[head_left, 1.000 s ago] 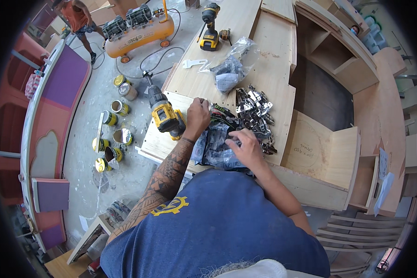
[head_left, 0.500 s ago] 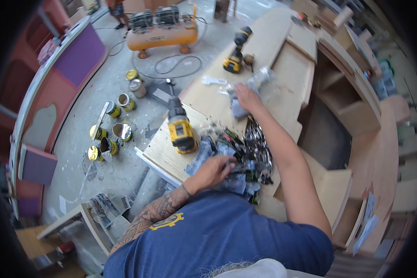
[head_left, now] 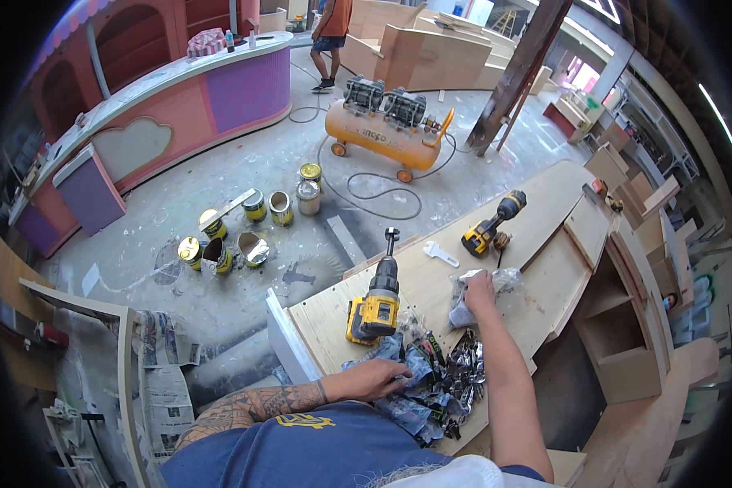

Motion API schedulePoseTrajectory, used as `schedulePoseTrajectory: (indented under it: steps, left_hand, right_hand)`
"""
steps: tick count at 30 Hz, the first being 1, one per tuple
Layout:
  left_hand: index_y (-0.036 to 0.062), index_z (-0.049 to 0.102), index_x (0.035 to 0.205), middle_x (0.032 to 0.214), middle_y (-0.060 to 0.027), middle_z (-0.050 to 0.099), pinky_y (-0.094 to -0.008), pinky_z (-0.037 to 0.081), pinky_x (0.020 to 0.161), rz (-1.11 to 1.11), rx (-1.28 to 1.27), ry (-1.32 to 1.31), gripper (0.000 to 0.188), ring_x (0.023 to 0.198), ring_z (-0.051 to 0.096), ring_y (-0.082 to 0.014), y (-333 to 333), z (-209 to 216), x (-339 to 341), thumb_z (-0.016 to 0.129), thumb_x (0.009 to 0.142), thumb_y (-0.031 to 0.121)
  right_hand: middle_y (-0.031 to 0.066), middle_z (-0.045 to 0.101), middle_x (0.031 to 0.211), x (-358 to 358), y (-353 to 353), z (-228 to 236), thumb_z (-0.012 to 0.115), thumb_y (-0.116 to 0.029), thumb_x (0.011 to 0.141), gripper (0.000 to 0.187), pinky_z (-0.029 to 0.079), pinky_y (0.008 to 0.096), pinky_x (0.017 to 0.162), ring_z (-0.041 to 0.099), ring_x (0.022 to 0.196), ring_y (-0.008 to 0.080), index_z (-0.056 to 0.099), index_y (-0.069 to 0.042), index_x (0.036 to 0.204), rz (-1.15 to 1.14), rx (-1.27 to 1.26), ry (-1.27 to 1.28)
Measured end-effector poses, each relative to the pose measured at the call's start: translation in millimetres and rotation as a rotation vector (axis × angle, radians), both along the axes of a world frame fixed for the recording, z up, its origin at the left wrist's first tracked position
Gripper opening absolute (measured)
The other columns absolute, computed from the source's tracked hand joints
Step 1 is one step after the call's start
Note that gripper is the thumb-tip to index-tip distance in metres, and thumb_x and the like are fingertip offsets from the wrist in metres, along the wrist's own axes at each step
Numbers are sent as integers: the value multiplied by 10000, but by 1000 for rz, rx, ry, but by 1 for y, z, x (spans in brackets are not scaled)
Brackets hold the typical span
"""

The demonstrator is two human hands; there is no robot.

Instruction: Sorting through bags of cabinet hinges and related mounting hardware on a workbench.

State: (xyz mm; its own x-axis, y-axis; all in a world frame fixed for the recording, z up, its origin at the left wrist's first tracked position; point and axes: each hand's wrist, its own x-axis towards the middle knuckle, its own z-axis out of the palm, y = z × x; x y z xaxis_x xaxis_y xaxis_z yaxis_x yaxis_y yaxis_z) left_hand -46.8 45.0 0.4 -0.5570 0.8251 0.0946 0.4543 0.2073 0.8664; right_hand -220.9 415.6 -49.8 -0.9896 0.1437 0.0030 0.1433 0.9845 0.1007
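My right hand (head_left: pixel 480 294) is closed on a crinkled clear plastic bag (head_left: pixel 507 281), with a greyish packet (head_left: pixel 462 314) just below the fingers on the plywood top (head_left: pixel 415 281). My left hand (head_left: pixel 376 379) lies at the near edge, fingers loosely bent and apart, touching a heap of blue-grey plastic packets (head_left: pixel 411 411). Shiny metal hardware, perhaps hinges (head_left: pixel 466 358), is piled on the right of that heap. A yellow-black cordless drill (head_left: pixel 376 305) stands just beyond my left hand. Farther off, a second cordless drill (head_left: pixel 494 224) lies near a flat white wrench-shaped piece (head_left: pixel 441 254).
Several paint cans (head_left: pixel 281 208) stand on the floor to the left. An orange air compressor (head_left: pixel 382 138) with a looping hose is beyond the plywood. A curved pink and purple counter (head_left: pixel 244 89) and another person (head_left: pixel 331 41) are farther back. Open cabinet compartments (head_left: pixel 618 325) lie at right.
My view has tilted up and shifted, bringing more of the room into sight. Both hands stay about where they were, the right at the clear bag, the left at the packets.
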Motion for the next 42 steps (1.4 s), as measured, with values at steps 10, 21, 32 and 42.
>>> schedulePoseTrajectory:
  steps: [10, 21, 32, 42]
  left_hand:
    - [36, 670, 1284, 1128, -225, 718, -502, 552, 913, -69, 34, -23, 308, 1037, 694, -424, -7, 6, 4, 603, 1073, 251]
    - [32, 699, 1239, 1080, -186, 750, -435, 582, 866, -151, 95, 34, 236, 1000, 734, -371, 41, 33, 0, 648, 1039, 147]
    - [27, 702, 1231, 1082, -196, 753, -436, 584, 858, -153, 86, 36, 239, 980, 739, -369, 34, 37, 16, 653, 1040, 161]
    - [11, 637, 1334, 840, -127, 633, -357, 509, 699, 110, 75, -71, 371, 736, 602, -211, 47, 58, 10, 713, 1007, 169]
  right_hand:
    - [214, 588, 1045, 73, 5, -9, 649, -93, 903, 310, 519, 491, 873, 614, 952, 402, 507, 22, 1153, 170, -544, 780]
    - [168, 617, 1245, 106, -31, 11, 807, -67, 814, 682, 518, 406, 1001, 627, 1114, 270, 429, 10, 1377, -223, -983, 906]
    - [178, 707, 1116, 135, -30, 27, 717, -17, 844, 321, 540, 462, 949, 669, 1035, 373, 636, -33, 1155, -290, -730, 1153]
    - [254, 630, 1209, 165, -44, 88, 671, -72, 896, 400, 500, 502, 1005, 619, 1142, 443, 513, -7, 1258, -264, -682, 761]
